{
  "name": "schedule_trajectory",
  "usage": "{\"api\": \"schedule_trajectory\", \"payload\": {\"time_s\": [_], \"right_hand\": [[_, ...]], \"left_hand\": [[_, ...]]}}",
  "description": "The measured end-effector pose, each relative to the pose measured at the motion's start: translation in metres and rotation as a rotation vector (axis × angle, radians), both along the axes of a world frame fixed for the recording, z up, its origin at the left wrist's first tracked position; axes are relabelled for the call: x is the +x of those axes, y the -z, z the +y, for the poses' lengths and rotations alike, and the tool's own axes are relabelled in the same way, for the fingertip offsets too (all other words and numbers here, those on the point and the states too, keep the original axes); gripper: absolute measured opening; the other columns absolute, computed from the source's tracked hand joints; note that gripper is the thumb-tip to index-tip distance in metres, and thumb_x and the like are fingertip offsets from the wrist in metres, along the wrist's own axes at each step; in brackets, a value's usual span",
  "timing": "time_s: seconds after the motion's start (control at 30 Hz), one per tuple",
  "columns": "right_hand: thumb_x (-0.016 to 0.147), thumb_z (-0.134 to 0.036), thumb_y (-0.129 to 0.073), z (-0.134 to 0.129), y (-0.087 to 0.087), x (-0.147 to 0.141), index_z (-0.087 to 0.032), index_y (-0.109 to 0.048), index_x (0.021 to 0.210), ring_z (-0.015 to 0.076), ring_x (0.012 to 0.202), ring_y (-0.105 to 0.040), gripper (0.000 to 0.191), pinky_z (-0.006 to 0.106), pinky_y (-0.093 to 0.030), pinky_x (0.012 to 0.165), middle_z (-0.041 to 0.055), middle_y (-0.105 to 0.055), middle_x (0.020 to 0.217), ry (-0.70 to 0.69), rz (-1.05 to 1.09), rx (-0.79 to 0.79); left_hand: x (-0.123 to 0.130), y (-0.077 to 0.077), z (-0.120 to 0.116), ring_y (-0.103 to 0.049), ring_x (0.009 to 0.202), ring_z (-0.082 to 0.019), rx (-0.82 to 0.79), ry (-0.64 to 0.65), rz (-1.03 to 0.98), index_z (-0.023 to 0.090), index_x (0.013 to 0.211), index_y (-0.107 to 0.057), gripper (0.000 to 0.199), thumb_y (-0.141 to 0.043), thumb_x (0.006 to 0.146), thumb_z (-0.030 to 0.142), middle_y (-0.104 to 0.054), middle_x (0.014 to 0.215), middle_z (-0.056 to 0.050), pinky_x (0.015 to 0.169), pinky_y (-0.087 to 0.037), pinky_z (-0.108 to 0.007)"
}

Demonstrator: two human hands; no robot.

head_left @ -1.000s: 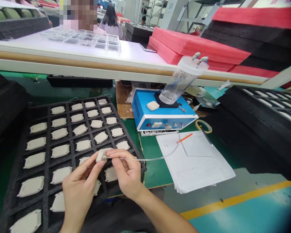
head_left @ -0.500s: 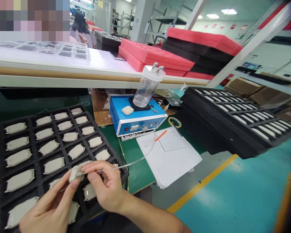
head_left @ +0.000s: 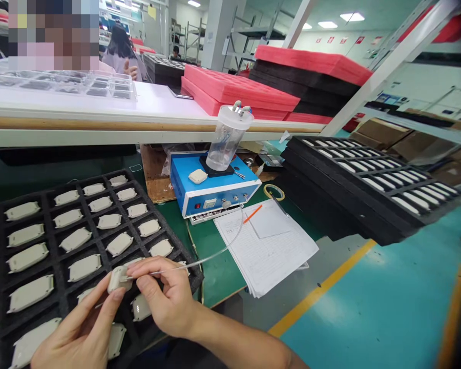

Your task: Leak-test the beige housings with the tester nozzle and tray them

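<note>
Between the thumb and fingers of my left hand (head_left: 84, 320) is a small cream plastic part (head_left: 117, 279), held above a black foam tray (head_left: 56, 246). My right hand (head_left: 169, 292) pinches the end of a clear thin tube (head_left: 218, 252), its tip against the part. Similar cream parts fill many of the tray's compartments. The tube curves back to a blue machine (head_left: 188, 192), which bears a clear cylinder (head_left: 230, 138) and another cream part (head_left: 198, 176). Whether the tip enters the part cannot be made out.
Papers (head_left: 276, 251) and a tape roll (head_left: 274, 192) lie right of the tray. Stacked black trays (head_left: 330, 205) stand further right. A shelf (head_left: 157, 136) crosses behind, bearing pink foam (head_left: 238, 89). Other people sit beyond it.
The view has shifted slightly, so the machine and shelf items appear a little further left. Both my hands keep their hold, with the tube tip still at the cream part.
</note>
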State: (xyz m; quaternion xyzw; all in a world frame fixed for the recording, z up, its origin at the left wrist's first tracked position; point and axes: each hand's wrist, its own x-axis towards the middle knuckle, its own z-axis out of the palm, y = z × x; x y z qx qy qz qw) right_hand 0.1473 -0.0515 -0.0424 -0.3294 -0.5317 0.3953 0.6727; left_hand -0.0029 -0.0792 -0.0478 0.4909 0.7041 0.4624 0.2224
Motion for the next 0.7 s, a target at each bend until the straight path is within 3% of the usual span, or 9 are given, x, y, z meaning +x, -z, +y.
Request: {"api": "schedule_trajectory", "payload": {"time_s": [0.1, 0.23, 0.53, 0.7], "right_hand": [[0.097, -0.025, -0.064, 0.000, 0.000, 0.001, -0.020, -0.077, 0.102, 0.0235, 0.101, -0.078, 0.015, 0.038, -0.063, 0.093, 0.0111, -0.081, 0.104, -0.013, 0.009, 0.004], [0.097, -0.023, -0.064, -0.001, 0.000, 0.001, -0.020, -0.078, 0.102, 0.0242, 0.103, -0.078, 0.015, 0.040, -0.062, 0.095, 0.0109, -0.081, 0.104, -0.027, 0.016, -0.005], [0.097, -0.023, -0.065, -0.001, 0.002, 0.000, -0.021, -0.078, 0.102, 0.0238, 0.102, -0.077, 0.014, 0.040, -0.062, 0.095, 0.0100, -0.080, 0.104, -0.029, 0.026, -0.014], [0.097, -0.022, -0.064, -0.003, 0.003, -0.001, -0.021, -0.077, 0.103, 0.0239, 0.103, -0.077, 0.015, 0.041, -0.062, 0.095, 0.0099, -0.080, 0.105, -0.039, 0.042, -0.013]], "left_hand": [[0.010, -0.016, 0.001, -0.075, 0.104, -0.030, -0.093, -0.108, -0.003, 0.036, 0.103, -0.082, 0.036, -0.075, 0.078, 0.061, -0.082, 0.111, 0.005, 0.088, -0.055, -0.038], [0.018, -0.028, 0.003, -0.075, 0.105, -0.032, -0.129, -0.121, -0.052, 0.034, 0.101, -0.083, 0.047, -0.074, 0.068, 0.068, -0.083, 0.106, 0.003, 0.091, -0.055, -0.041], [0.022, -0.033, 0.003, -0.077, 0.103, -0.032, -0.133, -0.134, -0.082, 0.032, 0.099, -0.084, 0.053, -0.076, 0.062, 0.068, -0.083, 0.104, 0.002, 0.093, -0.060, -0.038], [0.021, -0.032, 0.004, -0.077, 0.104, -0.034, -0.146, -0.132, -0.107, 0.030, 0.101, -0.084, 0.056, -0.076, 0.060, 0.068, -0.083, 0.104, 0.000, 0.098, -0.059, -0.043]]}}
